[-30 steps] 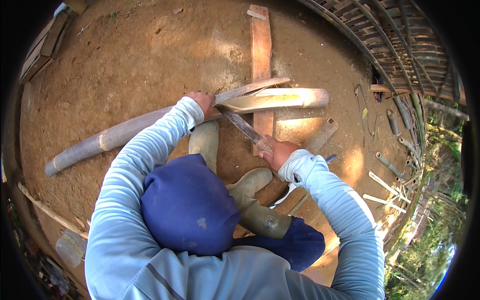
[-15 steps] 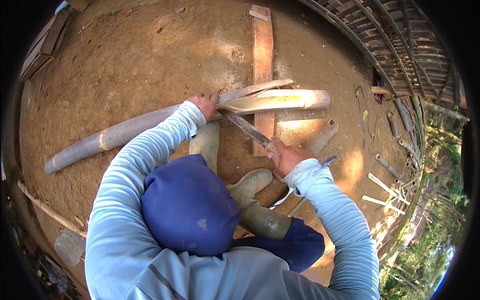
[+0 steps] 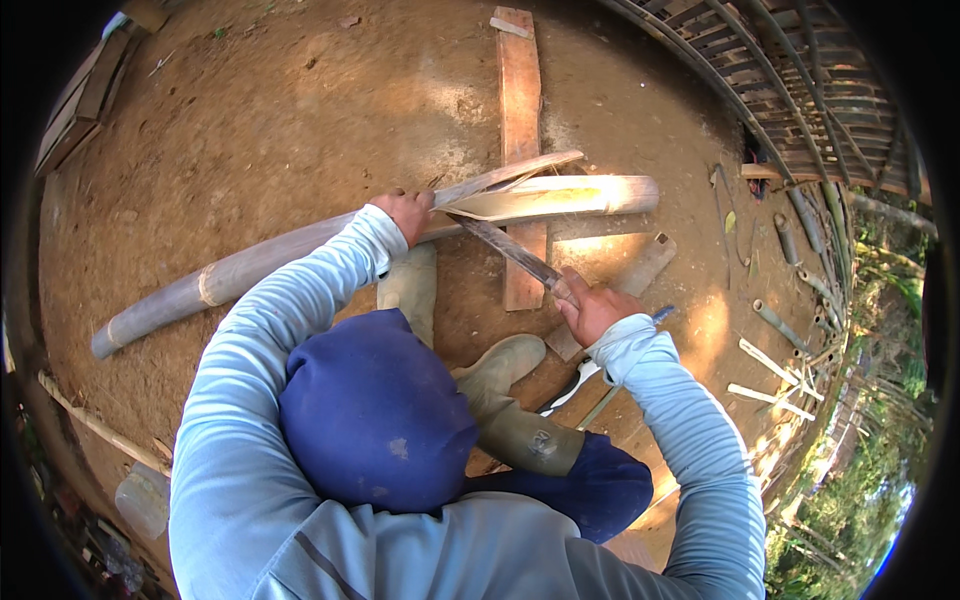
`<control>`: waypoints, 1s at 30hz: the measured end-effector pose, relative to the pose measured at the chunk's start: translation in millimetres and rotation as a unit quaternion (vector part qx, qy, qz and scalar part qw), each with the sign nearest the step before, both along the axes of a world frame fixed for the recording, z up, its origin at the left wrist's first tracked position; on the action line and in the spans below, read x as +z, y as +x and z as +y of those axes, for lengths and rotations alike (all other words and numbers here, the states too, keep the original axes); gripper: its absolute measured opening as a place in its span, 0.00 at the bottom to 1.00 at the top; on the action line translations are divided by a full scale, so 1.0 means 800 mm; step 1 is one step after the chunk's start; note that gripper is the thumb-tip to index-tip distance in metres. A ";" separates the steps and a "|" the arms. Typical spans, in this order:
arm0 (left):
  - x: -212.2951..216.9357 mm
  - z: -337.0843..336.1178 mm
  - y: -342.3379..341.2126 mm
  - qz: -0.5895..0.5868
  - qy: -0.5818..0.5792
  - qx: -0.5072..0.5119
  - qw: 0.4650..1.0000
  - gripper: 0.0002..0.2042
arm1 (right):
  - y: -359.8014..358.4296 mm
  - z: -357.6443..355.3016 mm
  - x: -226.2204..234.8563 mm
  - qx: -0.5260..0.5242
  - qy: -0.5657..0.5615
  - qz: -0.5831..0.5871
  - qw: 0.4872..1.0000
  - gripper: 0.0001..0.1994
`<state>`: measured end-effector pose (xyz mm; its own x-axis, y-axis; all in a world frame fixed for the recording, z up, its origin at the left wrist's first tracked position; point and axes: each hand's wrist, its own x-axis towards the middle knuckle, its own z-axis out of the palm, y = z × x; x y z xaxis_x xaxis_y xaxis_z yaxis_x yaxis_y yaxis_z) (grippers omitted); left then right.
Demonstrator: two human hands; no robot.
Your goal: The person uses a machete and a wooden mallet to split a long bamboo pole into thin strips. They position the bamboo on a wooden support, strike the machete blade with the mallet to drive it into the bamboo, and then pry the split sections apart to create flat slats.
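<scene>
A long grey bamboo pole (image 3: pixel 250 272) lies slanting across the ground in front of me, its right part split open. One split strip (image 3: pixel 525 167) stands raised off the pale inner half (image 3: pixel 560 198). My left hand (image 3: pixel 408 214) is wrapped round the pole just left of the split. In my right hand (image 3: pixel 598 310) is the handle of a machete (image 3: pixel 505 246). Its dark blade points up and left, with the tip at the split close to my left hand. Under the pole's split end runs a reddish wooden plank (image 3: pixel 519 100).
My boots (image 3: pixel 408 290) stand below the pole. Near my right hand are a wooden board (image 3: pixel 645 268) and a black-and-white curved object (image 3: pixel 574 386). Several bamboo pieces (image 3: pixel 780 325) lie at the right, below a slatted bamboo structure (image 3: pixel 850 90). A clear plastic container (image 3: pixel 143 500) is at lower left.
My right hand and the machete have shifted slightly right. The raised strip stands a little farther from the lower half. My left hand keeps its hold on the pole.
</scene>
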<state>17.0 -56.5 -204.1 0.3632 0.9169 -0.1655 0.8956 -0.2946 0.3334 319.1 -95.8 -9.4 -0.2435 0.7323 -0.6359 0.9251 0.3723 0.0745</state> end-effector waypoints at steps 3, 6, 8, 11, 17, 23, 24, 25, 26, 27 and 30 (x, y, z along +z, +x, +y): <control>0.009 -0.001 0.000 -0.011 -0.014 0.010 1.000 0.14 | 0.002 0.016 0.012 0.065 0.004 -0.025 0.998 0.27; 0.017 0.006 0.002 0.005 -0.043 0.021 0.999 0.14 | -0.003 0.041 0.028 0.149 0.026 -0.035 0.988 0.26; 0.017 0.004 0.000 -0.003 -0.038 0.042 0.998 0.14 | -0.017 0.046 0.039 0.145 0.023 -0.032 0.989 0.26; 0.019 0.003 -0.004 -0.005 -0.045 0.045 0.998 0.15 | -0.030 0.036 0.034 0.060 -0.020 -0.014 0.998 0.26; 0.033 0.006 -0.003 -0.001 -0.070 0.039 0.997 0.15 | -0.053 0.005 0.033 -0.077 -0.104 0.028 0.991 0.27; 0.024 -0.002 0.007 -0.014 -0.059 0.035 0.998 0.15 | 0.003 0.031 0.030 -0.064 -0.029 -0.001 0.998 0.26; 0.024 -0.003 0.007 -0.010 -0.054 0.039 0.998 0.15 | -0.010 0.024 0.034 -0.068 -0.032 -0.011 0.997 0.26; 0.025 0.000 0.002 -0.001 -0.060 0.050 0.997 0.15 | -0.022 0.021 0.034 -0.072 -0.035 -0.021 0.997 0.26; 0.029 -0.004 0.012 -0.006 -0.075 0.047 0.996 0.15 | -0.022 0.009 0.027 -0.059 -0.025 -0.015 0.998 0.26; 0.035 0.003 0.007 0.002 -0.078 0.056 0.995 0.15 | -0.034 0.009 0.026 -0.064 -0.035 -0.016 0.997 0.27; 0.022 -0.001 0.003 -0.014 -0.067 0.052 0.996 0.15 | -0.034 0.000 0.019 -0.089 -0.045 -0.001 0.995 0.27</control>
